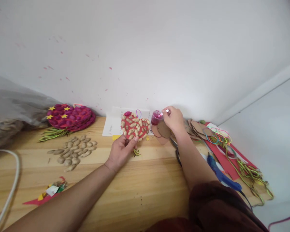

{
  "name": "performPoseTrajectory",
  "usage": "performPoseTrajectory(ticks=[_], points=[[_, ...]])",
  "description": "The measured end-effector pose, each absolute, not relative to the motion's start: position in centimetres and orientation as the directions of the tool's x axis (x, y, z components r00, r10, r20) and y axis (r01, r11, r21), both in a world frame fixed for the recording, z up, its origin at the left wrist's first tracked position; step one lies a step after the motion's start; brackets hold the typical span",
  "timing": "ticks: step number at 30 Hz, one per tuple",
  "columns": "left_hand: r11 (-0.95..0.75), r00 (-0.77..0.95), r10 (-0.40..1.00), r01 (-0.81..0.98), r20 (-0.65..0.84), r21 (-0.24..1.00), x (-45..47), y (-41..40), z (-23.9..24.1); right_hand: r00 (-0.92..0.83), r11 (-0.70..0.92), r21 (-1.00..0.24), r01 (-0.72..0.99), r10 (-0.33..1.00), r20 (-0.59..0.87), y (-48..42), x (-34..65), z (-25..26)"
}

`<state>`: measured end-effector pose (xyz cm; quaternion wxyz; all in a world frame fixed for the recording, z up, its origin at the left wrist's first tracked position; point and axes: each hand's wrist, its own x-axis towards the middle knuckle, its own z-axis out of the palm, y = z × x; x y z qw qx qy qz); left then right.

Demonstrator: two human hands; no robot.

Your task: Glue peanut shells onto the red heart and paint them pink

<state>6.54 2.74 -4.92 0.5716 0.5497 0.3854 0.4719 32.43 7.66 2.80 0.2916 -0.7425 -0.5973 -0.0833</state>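
- A white wall (145, 51) fills the far side, spattered with pink-red spots.
- A pale wooden table (125, 190) spans the scene below it.
- At the far left, a cloudy see-through plastic bag (21, 96) slumps against the wall, peanuts inside.
- Along the table's right side lies a jumble of red paper sheets (226, 159) and yellow-green cords (252, 174), with a blue glue gun (223, 177) nearer.
- Left of centre, at the far edge, rests a stack of magenta, peanut-covered shapes (74, 117) bearing yellow stars.
- Just nearer than that stack, loose tan peanuts (74, 150) are spread on the wood.
- At centre, a white paper sheet (110, 124) stands behind the work.
- In front of it is a red heart-shaped piece covered with tan peanuts (136, 126); one peanut at its upper left is magenta.
- The left hand (122, 148) clamps the heart's lower edge, thumb in front.
- The right hand (173, 118), to the right, has its fingers pinched together on a slim white-ended tool (167, 111).
- Just left of that hand sits a small clear cup of magenta paint (156, 118); whether the tool's tip touches the paint, I cannot tell.
- A thin purple-and-blue loop (138, 112) tops the heart.
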Motion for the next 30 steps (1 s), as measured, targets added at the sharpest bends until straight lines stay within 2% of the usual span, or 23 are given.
performPoseTrajectory(ticks=[10,22,30], points=[[-0.026,0.269,0.962,-0.110,0.055,0.994,6.5,2.6,-5.2,0.265,-0.124,-0.329,0.936,0.864,0.428,7.9,32.2,2.2],[-0.014,0.281,0.957,-0.196,0.069,0.981,6.9,3.0,-5.6,0.279,-0.075,-0.382,0.921,0.812,0.513,7.6,33.0,2.4],[-0.022,0.286,0.955,-0.189,0.076,0.982,6.8,3.1,-5.6,0.316,-0.044,-0.448,0.893,0.770,0.554,6.9,33.0,2.0]])
